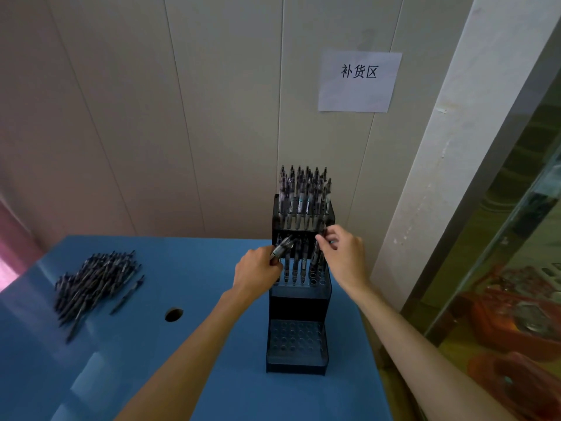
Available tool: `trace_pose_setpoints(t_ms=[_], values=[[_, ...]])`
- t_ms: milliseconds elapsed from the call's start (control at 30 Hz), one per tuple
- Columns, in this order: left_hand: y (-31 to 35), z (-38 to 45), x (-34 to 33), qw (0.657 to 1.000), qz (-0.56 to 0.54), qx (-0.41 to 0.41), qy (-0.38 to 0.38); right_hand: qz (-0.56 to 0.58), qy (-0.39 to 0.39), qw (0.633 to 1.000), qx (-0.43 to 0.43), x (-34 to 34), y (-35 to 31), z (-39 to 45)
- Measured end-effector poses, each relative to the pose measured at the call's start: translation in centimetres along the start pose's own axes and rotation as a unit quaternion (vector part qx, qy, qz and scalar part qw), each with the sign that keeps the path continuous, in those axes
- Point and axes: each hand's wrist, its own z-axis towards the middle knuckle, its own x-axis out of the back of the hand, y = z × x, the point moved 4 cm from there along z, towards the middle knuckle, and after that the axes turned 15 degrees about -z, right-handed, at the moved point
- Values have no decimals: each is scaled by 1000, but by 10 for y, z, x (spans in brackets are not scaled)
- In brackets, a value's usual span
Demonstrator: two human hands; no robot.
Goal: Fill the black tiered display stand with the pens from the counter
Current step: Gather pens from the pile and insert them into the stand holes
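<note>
Currently, head view: the left hand (258,268) grips a small bunch of pens (283,249), fingers curled round the barrels, beside the middle tier of the black stand (299,299). The right hand (343,256) pinches one pen (318,253) between thumb and fingertips over that tier's right side. Top tier looks full; middle tier partly filled; bottom tier's holes bare. Judgement: feed one pen at a time from the bunch, line the tip over a free hole, lower it straight so neighbours aren't knocked.

Surface: blue counter (212,299) with a round hole (174,314); the loose pile of pens (94,281) lies well to the left. Room: pale panelled wall (151,117), a paper sign (359,81), a glass partition (501,238) at right.
</note>
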Motion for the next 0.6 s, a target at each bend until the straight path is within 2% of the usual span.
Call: trace_pose_setpoints(t_ms=[400,533,600], values=[[5,1,-1,1000,4,-12,-6,-35,-31,999,17,-16,8,-3],[9,2,-2,1000,8,-16,-9,-90,-109,990,-1,-35,23,-5],[10,2,-2,1000,10,-17,-8,-107,-122,987,-6,-41,28,-10]])
